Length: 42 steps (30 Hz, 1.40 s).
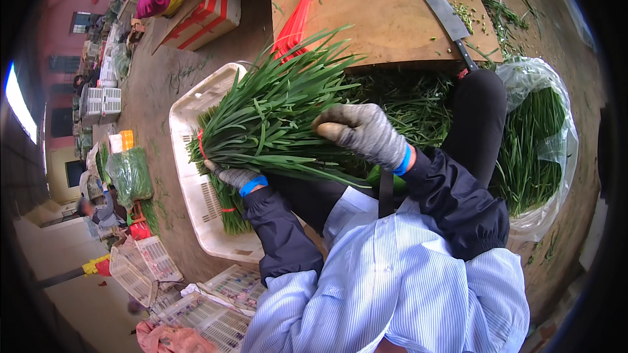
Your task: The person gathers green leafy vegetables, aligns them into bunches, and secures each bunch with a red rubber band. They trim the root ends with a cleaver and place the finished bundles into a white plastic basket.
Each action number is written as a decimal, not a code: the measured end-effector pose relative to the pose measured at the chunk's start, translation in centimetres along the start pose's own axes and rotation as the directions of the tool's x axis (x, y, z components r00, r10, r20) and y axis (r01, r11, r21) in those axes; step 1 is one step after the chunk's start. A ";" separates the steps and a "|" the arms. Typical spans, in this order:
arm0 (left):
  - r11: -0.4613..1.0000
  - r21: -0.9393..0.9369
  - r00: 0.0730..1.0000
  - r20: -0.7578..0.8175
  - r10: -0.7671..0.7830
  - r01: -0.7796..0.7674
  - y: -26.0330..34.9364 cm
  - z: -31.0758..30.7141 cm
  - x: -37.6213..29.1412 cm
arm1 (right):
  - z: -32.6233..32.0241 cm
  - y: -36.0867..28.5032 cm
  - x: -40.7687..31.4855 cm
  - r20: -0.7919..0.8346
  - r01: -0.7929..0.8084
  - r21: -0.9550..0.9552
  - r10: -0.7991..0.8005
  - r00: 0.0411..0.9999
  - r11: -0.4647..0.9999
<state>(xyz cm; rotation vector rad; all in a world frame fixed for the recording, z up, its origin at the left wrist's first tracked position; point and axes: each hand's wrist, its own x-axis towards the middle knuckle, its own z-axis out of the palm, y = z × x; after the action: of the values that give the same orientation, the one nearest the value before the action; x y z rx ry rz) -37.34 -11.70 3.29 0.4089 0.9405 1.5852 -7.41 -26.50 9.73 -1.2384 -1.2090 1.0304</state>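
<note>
My left hand (234, 174), in a grey knitted glove, grips a large bundle of garlic chives (274, 113) close to its base, where a red tie (200, 143) goes round it. The leaves fan out towards the wooden board. Over the leaf ends is my right hand (365, 132), gloved too, its fingers curled; whether it pinches any leaf is unclear. Beneath the held bundle, another chive bundle (230, 208) with a red tie lies in a white plastic crate (196, 206). A sheaf of red plastic ties (299, 19) rests on the board.
A cleaver (446, 14) lies on the wooden board (378, 19), its handle over the edge near my knee. Loose leaves (412, 103) lie below the board. At right stands a clear plastic bag (569, 157) of chives. Crates (206, 323) and a distant person (105, 213) are at left.
</note>
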 end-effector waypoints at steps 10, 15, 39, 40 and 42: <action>0.999 0.001 0.997 0.067 0.040 -0.040 -0.6 -1.4 1.0 | 5.9 2.2 -3.1 0.465 0.380 -0.521 -0.120 0.877 0.764; 1.000 0.003 0.994 0.104 0.029 -0.029 -0.3 -2.3 1.0 | 6.9 4.3 -6.2 0.691 0.354 -0.434 0.054 0.721 0.829; 0.988 -0.076 0.884 0.460 -0.085 0.134 -0.3 -5.5 2.7 | -1.6 -0.1 0.7 0.159 0.175 -0.579 -0.099 0.982 0.797; 0.984 -0.106 0.874 0.480 -0.075 0.143 -0.5 -5.1 2.3 | -0.8 -0.1 0.2 0.087 0.211 -0.502 -0.193 0.977 0.839; 0.977 -0.201 0.964 0.266 -0.018 0.073 -1.4 -4.2 1.1 | 0.4 0.2 -0.5 -0.088 -0.062 0.171 0.078 0.993 0.983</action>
<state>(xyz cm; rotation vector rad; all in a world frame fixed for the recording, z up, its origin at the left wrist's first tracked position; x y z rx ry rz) -39.71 -12.11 -0.64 0.4328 0.5698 1.5258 -7.85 -26.99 9.51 -1.1905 -0.9910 1.0908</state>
